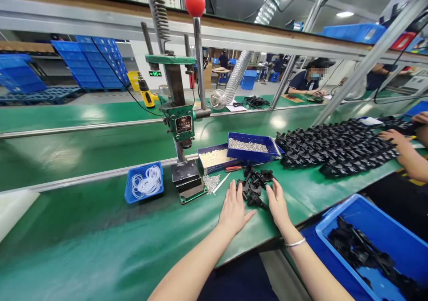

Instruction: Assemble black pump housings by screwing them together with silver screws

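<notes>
A small heap of black plastic parts (256,186) lies on the green bench mat between my two hands. My left hand (233,208) is open, its fingers stretched out along the left side of the heap. On the other side, my right hand (278,203) is open too, fingertips close beside the parts. Neither hand grips anything. Left of the heap are a white stick (221,183), a red-handled tool (233,168) and a scatter of small silvery pieces (211,183) at the base of a hand press (183,122).
Behind the heap sit blue trays of silvery pieces (248,146) and cream pieces (214,158). A blue tray (127,189) holds white rings. Rows of black parts (334,145) fill the bench's right, near another person's hand (396,140). A blue bin (384,214) stands lower right.
</notes>
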A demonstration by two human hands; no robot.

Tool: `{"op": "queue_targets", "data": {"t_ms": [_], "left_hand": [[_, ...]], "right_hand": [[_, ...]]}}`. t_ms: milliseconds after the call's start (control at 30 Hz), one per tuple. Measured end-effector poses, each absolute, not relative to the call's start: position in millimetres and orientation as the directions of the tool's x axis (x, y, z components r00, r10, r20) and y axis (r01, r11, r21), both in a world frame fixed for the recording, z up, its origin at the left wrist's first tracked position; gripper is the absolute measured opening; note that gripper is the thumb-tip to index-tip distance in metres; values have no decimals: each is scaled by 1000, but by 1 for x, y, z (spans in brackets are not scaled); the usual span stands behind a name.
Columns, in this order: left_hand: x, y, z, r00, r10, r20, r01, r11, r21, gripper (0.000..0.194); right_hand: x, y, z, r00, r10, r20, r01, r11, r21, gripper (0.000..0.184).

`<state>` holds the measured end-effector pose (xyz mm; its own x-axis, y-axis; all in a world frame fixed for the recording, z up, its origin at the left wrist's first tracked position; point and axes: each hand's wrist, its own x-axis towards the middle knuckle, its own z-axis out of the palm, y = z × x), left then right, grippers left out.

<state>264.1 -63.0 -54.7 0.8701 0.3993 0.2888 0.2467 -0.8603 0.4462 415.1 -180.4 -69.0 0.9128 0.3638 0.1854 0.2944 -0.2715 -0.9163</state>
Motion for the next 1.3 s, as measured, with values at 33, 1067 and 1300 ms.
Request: {"op": "queue_targets", "data": {"t_ms": [33, 1067, 1300], "left_hand": [[258, -62, -55, 873, 389, 293, 239, -867, 438, 109], [12, -57, -85, 824, 169, 541, 282, -950, -134, 56], [-53, -51, -134, 744, 191, 641, 335, -936, -109, 65]], "right_hand": [[417, -178, -69, 910, 374, 179, 297, -284, -912, 75], [209, -142, -31, 51, 814, 579, 913, 197, -358, 35], [151, -101, -26, -363, 846, 391, 844, 476, -246, 25]]}}
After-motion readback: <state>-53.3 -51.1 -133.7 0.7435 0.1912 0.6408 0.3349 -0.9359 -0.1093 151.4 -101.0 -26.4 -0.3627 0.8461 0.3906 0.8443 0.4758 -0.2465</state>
